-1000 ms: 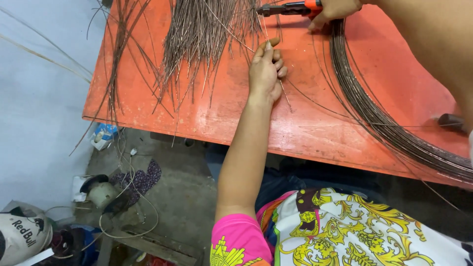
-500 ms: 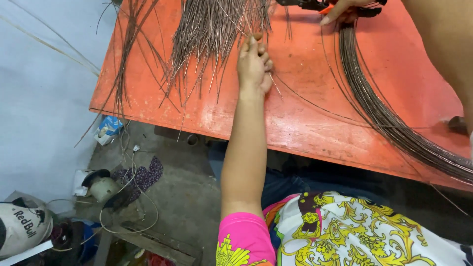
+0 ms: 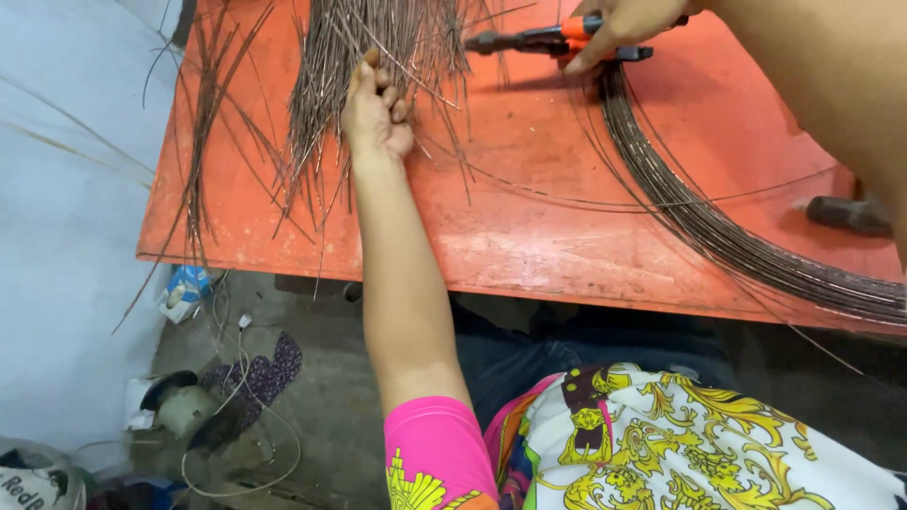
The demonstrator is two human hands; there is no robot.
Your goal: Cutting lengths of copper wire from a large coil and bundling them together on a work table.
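Figure: a person seated at an orange table (image 3: 567,236), viewed from above. The left hand (image 3: 376,111) reaches far across the tabletop and rests on the near end of a pile of cut wire pieces (image 3: 378,47); its fingers are curled together over several strands, though whether any strand is truly pinched cannot be told. The pile lies at the far middle of the table, its thin brownish lengths fanning toward the near edge. A second, looser bundle of wire pieces (image 3: 203,123) lies well to the left, some strands overhanging the table's left and near edges.

The right hand (image 3: 628,21) sits at the far edge of view, right of the pile, its fingers closed around the orange handles of a pair of cutting pliers (image 3: 539,40), whose dark head points left toward the pile. Just beneath and near of the pliers, a coil of wire (image 3: 718,236) sweeps in an arc across the right part of the table to its right edge. A dark handle-like object (image 3: 848,215) lies on the table at far right, just above the coil.

Below the table, on the floor at left, lie a small blue-and-white carton (image 3: 184,288) and tangled cords (image 3: 236,416).
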